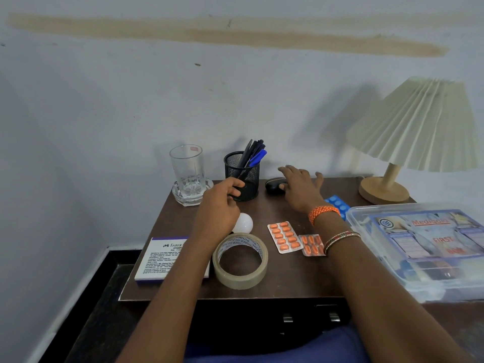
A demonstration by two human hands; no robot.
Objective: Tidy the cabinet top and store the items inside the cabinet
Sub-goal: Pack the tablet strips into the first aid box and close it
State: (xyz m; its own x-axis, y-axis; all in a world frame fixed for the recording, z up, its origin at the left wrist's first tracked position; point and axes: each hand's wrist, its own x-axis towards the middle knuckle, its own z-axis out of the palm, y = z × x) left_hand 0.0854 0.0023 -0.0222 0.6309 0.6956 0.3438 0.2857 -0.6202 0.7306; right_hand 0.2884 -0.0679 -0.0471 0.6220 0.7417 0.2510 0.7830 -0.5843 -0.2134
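1. Nearest, the cabinet top (288, 284) carries a tape roll (240, 260) lying flat close to its front edge, with a white stamp-pad box (159, 260) just to its left, partly under the left forearm.
2. Rightward, a clear first-aid box (424, 247) sits at the right edge, overhanging the front.
3. Behind the tape, two orange pill strips (285, 237) lie side by side; the right one is partly hidden by the right wrist.
4. A white bulb (243, 223) lies just behind the tape, touching or just under the left hand (218, 208).
5. That hand's fingers curl loosely toward the mesh pen holder (242, 175); I cannot tell whether they grip it.
6. A blue pill strip (336, 204) peeks out between the right wrist and the first-aid box.
7. Further back, the right hand (300, 188) spreads its fingers wide, lying flat over a small black object (275, 185).
8. At the back stand a glass (187, 171) on a glass coaster and, far right, a lamp (413, 132).
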